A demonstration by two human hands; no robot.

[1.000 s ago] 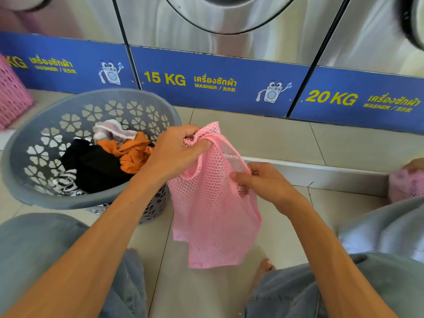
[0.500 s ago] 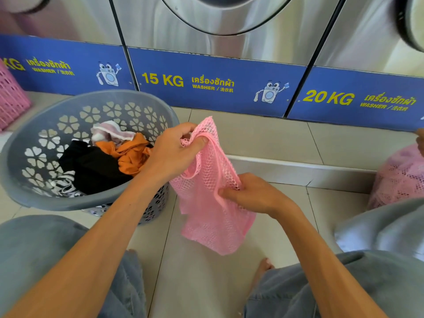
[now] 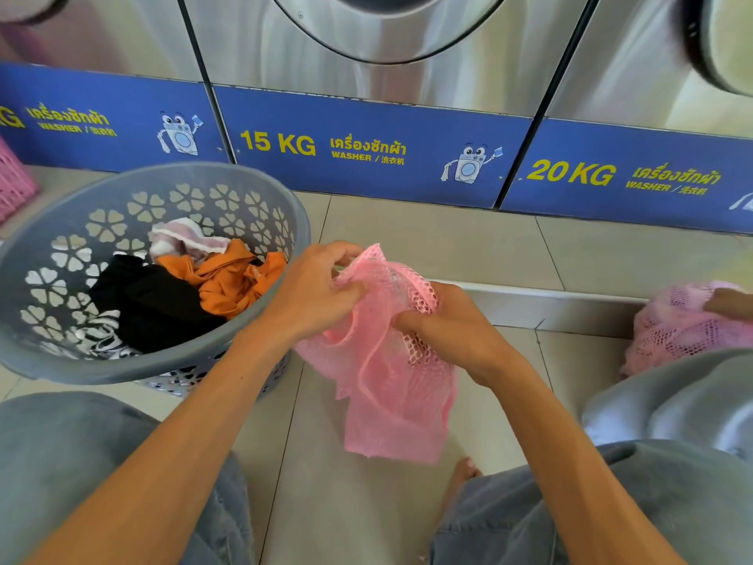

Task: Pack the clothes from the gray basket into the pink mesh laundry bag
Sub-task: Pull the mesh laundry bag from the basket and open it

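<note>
Packing not begun: bag [image 3: 391, 385] empty, clothes [image 3: 183, 295] all in basket [image 3: 53, 360].
Bag top is gripped by left hand [image 3: 313, 295] & right hand [image 3: 452, 332]; mouth is unopened.

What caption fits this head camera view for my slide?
Both hands, left hand and right hand, grip a pink mesh bag beside a gray basket of clothes.

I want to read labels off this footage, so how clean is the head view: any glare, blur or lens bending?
Head view: even daylight, soft glare streaks on the steel washer fronts; wide-angle bending bows the blue panels, yet "15 KG" and "20 KG" read sharply; hands and the pink mesh bag are crisp, without motion blur; shadows are faint.
</note>
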